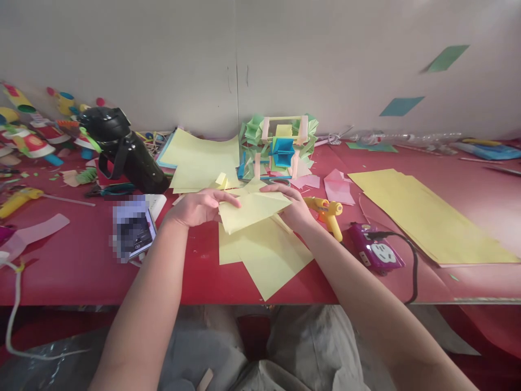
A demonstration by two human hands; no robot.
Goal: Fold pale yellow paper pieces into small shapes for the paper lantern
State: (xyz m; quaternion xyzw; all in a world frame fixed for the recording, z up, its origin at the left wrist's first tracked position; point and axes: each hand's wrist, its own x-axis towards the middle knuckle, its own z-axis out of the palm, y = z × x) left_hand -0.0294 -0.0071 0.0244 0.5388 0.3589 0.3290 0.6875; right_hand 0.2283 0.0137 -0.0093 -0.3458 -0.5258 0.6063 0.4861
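Note:
Between my two hands is a folded piece of pale yellow paper (254,210), raised a little over the table. My left hand (203,206) grips its left end, with the index finger lying along the top. At the right end my right hand (290,203) is closed on the same paper, its fingertips partly hidden behind it. Underneath lie loose yellow sheets (272,260), overlapping at angles. Just beyond stands a paper model (283,152) with green, blue and pink folded pieces on a stick frame.
To the right are a yellow glue gun (329,212), a purple power socket (376,250) with a black cable, and large yellow sheets (427,217). On the left a black bottle (126,152) and a phone (136,228) sit near my forearm. More yellow paper (203,157) lies at the back.

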